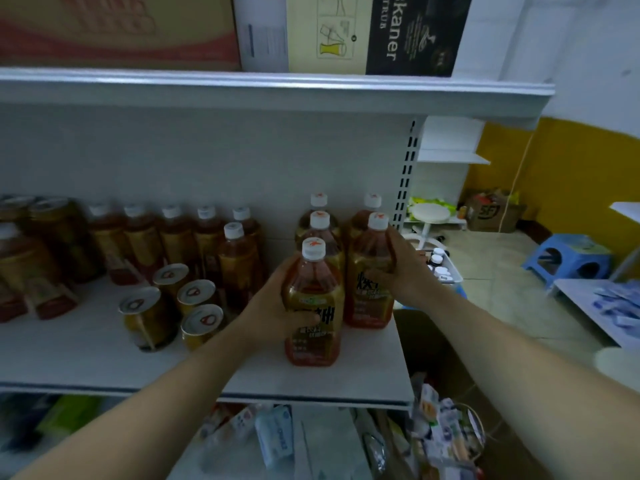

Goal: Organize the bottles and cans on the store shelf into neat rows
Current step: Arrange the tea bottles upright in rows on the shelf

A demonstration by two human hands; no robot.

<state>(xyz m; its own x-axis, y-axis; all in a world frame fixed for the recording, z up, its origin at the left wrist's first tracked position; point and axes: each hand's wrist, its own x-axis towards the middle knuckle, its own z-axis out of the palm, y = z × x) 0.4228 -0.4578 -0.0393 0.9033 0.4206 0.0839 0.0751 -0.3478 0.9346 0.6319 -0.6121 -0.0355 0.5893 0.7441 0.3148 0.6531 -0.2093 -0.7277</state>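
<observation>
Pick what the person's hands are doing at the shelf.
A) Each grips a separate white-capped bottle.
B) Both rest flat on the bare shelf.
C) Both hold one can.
A: the left hand grips the nearest bottle, and the right hand grips the neighbouring bottle to its right.

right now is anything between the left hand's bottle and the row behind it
Nothing visible. The left hand grips the front bottle, which stands directly before the next bottle in its row; the cans sit to its left.
</observation>
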